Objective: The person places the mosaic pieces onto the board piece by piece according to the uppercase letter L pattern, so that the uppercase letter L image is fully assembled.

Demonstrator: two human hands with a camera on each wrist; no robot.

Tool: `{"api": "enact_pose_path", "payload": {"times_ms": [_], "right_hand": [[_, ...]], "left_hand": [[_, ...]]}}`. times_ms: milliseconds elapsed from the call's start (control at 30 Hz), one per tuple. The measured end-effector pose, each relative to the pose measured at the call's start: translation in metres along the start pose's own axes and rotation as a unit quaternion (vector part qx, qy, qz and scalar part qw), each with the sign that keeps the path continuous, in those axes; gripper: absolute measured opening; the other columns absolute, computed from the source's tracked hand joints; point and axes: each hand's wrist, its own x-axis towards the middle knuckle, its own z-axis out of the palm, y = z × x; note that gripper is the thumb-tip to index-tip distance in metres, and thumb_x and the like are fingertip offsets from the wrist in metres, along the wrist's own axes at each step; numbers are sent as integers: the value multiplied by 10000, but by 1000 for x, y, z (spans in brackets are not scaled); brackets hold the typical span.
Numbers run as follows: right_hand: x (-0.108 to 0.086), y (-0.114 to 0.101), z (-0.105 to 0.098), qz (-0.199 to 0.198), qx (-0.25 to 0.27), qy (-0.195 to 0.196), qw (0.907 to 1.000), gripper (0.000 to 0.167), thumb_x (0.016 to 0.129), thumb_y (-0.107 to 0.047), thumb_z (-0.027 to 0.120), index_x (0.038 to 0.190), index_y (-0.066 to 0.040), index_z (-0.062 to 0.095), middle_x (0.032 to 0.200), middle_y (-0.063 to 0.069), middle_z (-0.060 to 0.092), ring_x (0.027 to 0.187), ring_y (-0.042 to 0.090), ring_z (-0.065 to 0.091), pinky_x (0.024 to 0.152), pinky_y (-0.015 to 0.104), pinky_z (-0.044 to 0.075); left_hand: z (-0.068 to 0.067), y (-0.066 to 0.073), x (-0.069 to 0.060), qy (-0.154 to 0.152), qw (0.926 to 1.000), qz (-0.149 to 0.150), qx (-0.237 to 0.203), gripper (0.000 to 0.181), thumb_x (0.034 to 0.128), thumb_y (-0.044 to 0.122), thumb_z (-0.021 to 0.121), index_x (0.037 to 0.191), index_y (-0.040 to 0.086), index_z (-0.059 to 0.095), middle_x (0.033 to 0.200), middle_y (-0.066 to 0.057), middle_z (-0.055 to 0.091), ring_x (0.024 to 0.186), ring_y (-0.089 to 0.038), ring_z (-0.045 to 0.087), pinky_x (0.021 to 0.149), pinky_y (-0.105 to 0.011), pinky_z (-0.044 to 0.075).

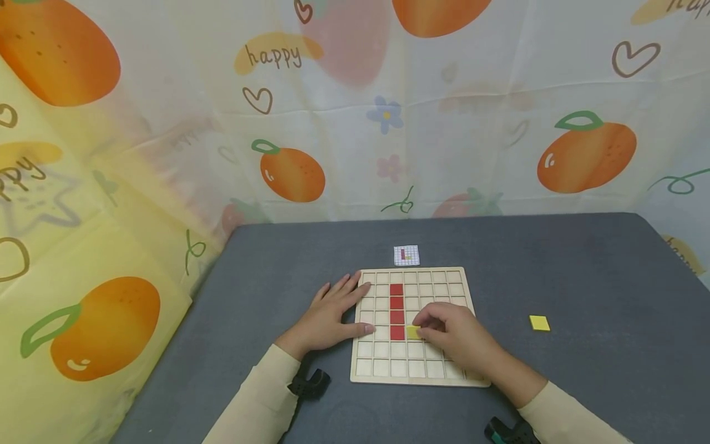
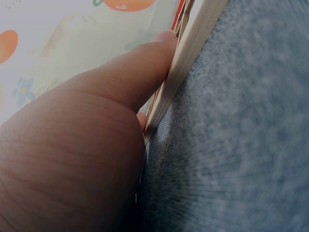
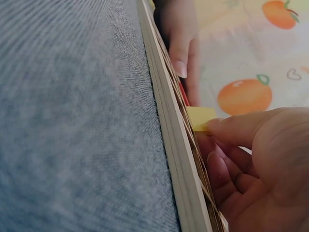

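Observation:
A wooden grid board [image 1: 379, 368] lies on the dark table, with a column of several red square tiles [image 1: 396, 303] in its cells. My right hand [image 1: 457, 333] pinches a yellow square tile [image 1: 413, 332] between thumb and fingers, at the cell just right of the lowest red tile. In the right wrist view that yellow tile [image 3: 200, 118] stands tilted up from the board's surface. My left hand [image 1: 327, 314] rests on the board's left edge with its fingers spread; in the left wrist view the thumb [image 2: 140, 67] lies over the rim.
Another yellow tile [image 1: 539, 323] lies on the grey table [image 1: 599, 370] to the right of the board. Behind the board sits a small pattern card [image 1: 407, 255] with a printed grid. A fruit-patterned cloth [image 1: 344, 135] hangs behind the table and along its left side.

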Motion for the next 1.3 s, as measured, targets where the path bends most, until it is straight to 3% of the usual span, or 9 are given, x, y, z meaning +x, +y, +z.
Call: {"api": "enact_pose_path", "payload": {"times_ms": [333, 567, 867, 1100, 1300], "right_hand": [[-1, 2, -1, -368, -126, 127, 9992, 118, 954, -51, 843, 987, -161, 817, 954, -106, 650, 856, 74, 631, 769, 304, 564], [-3, 2, -2, -294, -133, -229, 9992, 106, 970, -110, 843, 1074, -118, 867, 1000, -109, 585, 860, 91, 571, 738, 297, 518], [-4, 1, -4, -295, 12, -365, 9989, 150, 1009, -137, 806, 1151, -106, 843, 1001, -86, 605, 864, 100, 587, 741, 299, 532], [-3, -1, -11, -286, 615, -459, 9966, 224, 1072, -195, 745, 1262, -86, 792, 1110, -57, 716, 960, 151, 667, 835, 329, 566], [-3, -5, -22, 118, 1366, -675, 9883, 327, 1133, -262, 644, 1359, -39, 721, 1172, 84, 731, 1016, 285, 701, 830, 400, 588]], "left_hand": [[0, -1, 0, 32, 10000, 29, 11, 964, 976, 695, 699, 1737, 227, 335, 1809, 16, 128, 1659, -234, 60, 1277, -601, 0], [-1, 1, 0, -9, 10000, -23, 18, 957, 980, 698, 695, 1736, 236, 335, 1808, 25, 121, 1659, -233, 45, 1278, -603, -17], [-1, 0, 0, -34, 10000, -35, 5, 963, 982, 709, 684, 1741, 248, 312, 1807, 36, 99, 1656, -208, 36, 1281, -586, -16], [1, 0, 1, 11, 10000, -82, 55, 961, 971, 718, 690, 1735, 256, 335, 1804, 42, 123, 1657, -211, 47, 1280, -594, -10], [1, 0, 0, 14, 10000, -69, -2, 965, 969, 721, 689, 1737, 260, 331, 1807, 42, 125, 1658, -215, 44, 1280, -591, -17]]}}
